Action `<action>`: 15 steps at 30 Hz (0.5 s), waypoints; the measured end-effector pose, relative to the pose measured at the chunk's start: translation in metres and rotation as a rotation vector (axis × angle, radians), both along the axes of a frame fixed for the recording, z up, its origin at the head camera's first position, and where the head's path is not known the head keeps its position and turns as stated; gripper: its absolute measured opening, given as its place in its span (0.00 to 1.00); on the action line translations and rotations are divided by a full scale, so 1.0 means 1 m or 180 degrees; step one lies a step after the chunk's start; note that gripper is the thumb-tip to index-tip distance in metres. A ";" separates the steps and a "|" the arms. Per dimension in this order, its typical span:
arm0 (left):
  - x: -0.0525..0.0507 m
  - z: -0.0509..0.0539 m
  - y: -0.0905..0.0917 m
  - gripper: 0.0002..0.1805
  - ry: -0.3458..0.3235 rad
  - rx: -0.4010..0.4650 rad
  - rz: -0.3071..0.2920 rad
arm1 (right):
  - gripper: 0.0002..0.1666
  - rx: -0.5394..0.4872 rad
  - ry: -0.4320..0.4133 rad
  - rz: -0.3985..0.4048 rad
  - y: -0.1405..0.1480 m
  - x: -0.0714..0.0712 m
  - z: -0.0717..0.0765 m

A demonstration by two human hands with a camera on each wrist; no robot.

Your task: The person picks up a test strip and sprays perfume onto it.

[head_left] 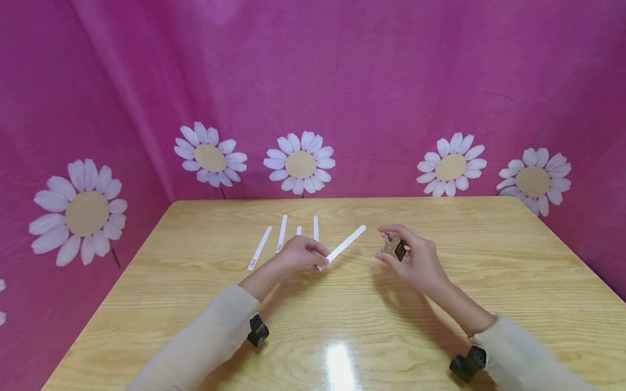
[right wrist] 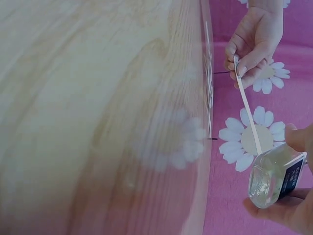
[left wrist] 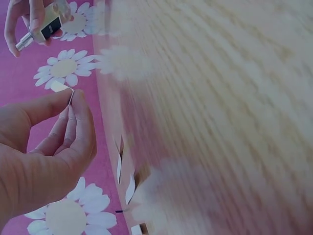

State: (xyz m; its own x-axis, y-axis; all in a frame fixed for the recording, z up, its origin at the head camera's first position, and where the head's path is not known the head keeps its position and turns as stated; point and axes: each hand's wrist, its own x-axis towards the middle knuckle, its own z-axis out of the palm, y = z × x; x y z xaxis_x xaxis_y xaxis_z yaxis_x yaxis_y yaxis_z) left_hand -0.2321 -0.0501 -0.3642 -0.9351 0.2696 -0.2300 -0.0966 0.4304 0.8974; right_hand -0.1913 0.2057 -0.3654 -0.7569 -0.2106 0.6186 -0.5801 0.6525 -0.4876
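Between the thumb and fingers of my left hand point(head_left: 299, 254) is one end of a white paper test strip point(head_left: 346, 244), its free end slanting up toward the right. My right hand point(head_left: 424, 266) grips a small clear glass perfume bottle point(head_left: 389, 244) with a black label, thumb on one side and fingers on the other. In the left wrist view the bottle point(left wrist: 49, 24) shows a silver neck. Seen from the right wrist, the strip point(right wrist: 248, 110) points toward the bottle point(right wrist: 266, 178); whether they touch there cannot be told, but the head view has them apart.
Several more white strips lie on the wooden table point(head_left: 205, 315) beyond and left of my left hand, among them one strip point(head_left: 260, 248) at the far left. A pink curtain point(head_left: 371, 98) with white flowers hangs behind the table and along its left side.
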 end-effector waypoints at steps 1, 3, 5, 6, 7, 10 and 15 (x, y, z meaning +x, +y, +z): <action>0.000 0.001 -0.001 0.10 0.0009 0.0000 -0.0002 | 0.29 -0.0006 0.0007 0.0000 -0.002 -0.001 0.000; 0.001 0.002 -0.002 0.10 0.0032 0.0001 0.0000 | 0.29 -0.0018 0.0010 -0.0016 -0.005 -0.002 0.001; 0.001 0.003 -0.003 0.10 0.0025 0.0005 -0.0004 | 0.29 -0.0025 0.0032 -0.0038 -0.007 -0.003 0.002; 0.001 0.004 -0.003 0.10 0.0022 0.0008 -0.0006 | 0.28 -0.0024 0.0050 -0.0054 -0.008 -0.004 0.002; 0.001 0.003 -0.003 0.10 0.0027 0.0005 -0.0011 | 0.28 -0.0028 0.0064 -0.0068 -0.008 -0.004 0.002; 0.002 0.004 -0.003 0.10 0.0015 0.0024 -0.0016 | 0.28 -0.0024 0.0120 -0.0118 -0.009 -0.006 0.001; 0.003 0.004 -0.003 0.10 0.0018 0.0052 -0.0022 | 0.26 -0.0046 0.0260 -0.0171 -0.009 -0.007 -0.002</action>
